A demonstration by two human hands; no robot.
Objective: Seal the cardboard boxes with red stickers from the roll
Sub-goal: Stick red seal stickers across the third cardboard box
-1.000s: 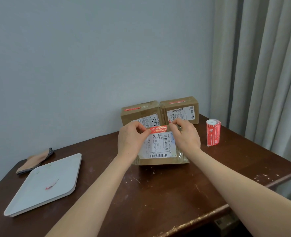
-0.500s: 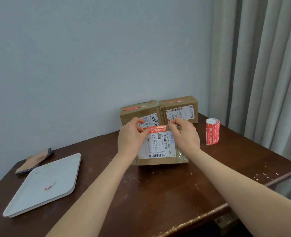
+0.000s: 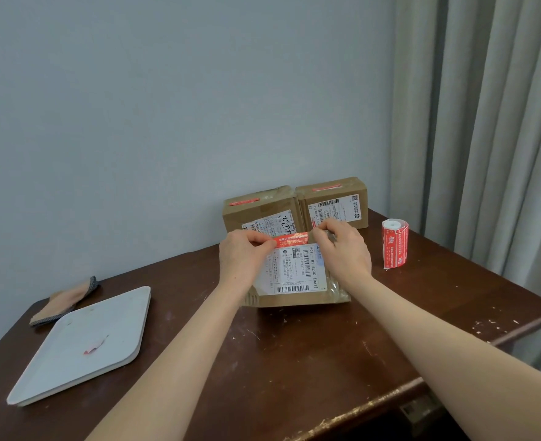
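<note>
Left hand (image 3: 242, 259) and right hand (image 3: 342, 249) each pinching one end of red sticker (image 3: 291, 240), stretched flat across top front edge of near cardboard box (image 3: 294, 275), mid-table. Two stickered boxes (image 3: 294, 208) just behind, at wall. Sticker roll (image 3: 395, 243) upright to the right, apart. White tray (image 3: 81, 345) far left, holding one red scrap (image 3: 95, 344).

table (image 3: 294, 361) (dark wood, scuffed) | three cardboard boxes (image 3: 297, 294) | sticker roll (image 3: 395, 244) | white tray (image 3: 81, 345) | cloth pad (image 3: 64, 300)
</note>
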